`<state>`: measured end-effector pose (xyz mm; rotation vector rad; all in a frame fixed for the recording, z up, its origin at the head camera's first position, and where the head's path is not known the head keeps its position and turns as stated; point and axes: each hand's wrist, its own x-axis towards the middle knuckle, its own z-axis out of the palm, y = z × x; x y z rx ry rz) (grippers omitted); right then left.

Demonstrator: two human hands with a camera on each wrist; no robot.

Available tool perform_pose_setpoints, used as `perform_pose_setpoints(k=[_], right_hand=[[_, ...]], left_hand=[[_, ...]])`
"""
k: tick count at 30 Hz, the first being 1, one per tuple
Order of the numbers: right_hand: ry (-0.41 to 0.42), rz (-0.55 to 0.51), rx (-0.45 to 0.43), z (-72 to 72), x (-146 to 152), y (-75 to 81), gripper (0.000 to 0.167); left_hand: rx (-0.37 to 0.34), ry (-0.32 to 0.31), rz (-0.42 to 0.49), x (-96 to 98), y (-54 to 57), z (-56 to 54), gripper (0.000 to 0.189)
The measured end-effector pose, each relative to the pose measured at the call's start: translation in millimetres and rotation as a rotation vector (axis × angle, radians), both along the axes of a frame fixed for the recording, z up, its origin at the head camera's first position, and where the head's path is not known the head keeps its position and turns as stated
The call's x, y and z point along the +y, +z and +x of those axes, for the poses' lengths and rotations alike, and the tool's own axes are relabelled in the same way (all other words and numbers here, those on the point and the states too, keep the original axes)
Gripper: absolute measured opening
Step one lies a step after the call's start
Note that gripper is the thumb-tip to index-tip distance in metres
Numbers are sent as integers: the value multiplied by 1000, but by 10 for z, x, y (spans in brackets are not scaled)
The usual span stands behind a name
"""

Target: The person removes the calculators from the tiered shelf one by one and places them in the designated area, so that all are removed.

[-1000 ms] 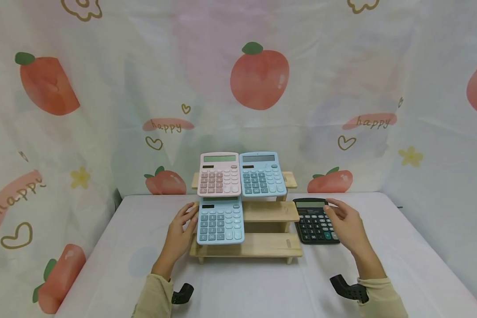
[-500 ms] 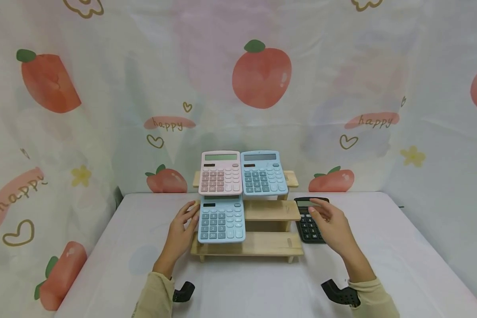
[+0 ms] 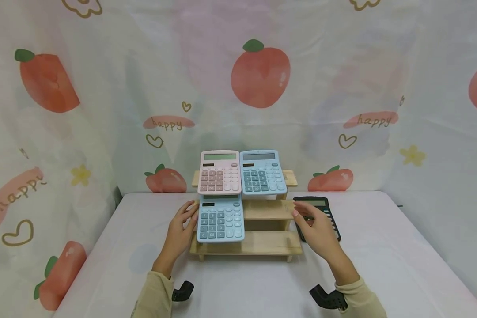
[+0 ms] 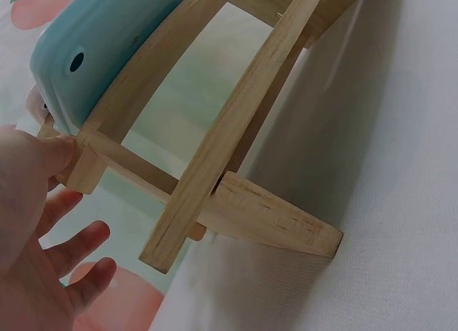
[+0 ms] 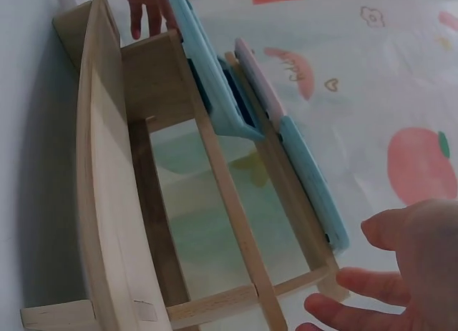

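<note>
Your left hand (image 3: pixel 180 234) has its fingers spread, thumb touching the left end of the wooden rack (image 3: pixel 264 245). Your right hand (image 3: pixel 319 232) is at the rack's right end – fingers apart, contact unclear. Rack carries a lower blue calculator (image 3: pixel 221 225), pink calculator (image 3: pixel 219 173), upper blue calculator (image 3: pixel 263 173). On the table (image 3: pixel 242 291) – a black calculator (image 3: pixel 322 203), partly behind your right hand.

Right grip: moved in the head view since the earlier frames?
Yes: the right grip moved left across the black calculator, toward the wooden rack.
</note>
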<state>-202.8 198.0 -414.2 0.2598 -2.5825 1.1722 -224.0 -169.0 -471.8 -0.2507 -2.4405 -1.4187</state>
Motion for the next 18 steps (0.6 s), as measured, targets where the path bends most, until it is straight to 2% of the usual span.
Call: perform_pose_setpoints(k=[4,10,18], right_hand=[[1,-15,14,29,-18,31,36],[44,-35,22,82,-124,52,37],[90,-54,-13,162,-301,31,38]], left_hand=[[-3,2,-4,5,-5,8,40],[-9,7,-14,0,-9,0,41],[-8,7,-32,-3,-13,-10,42]])
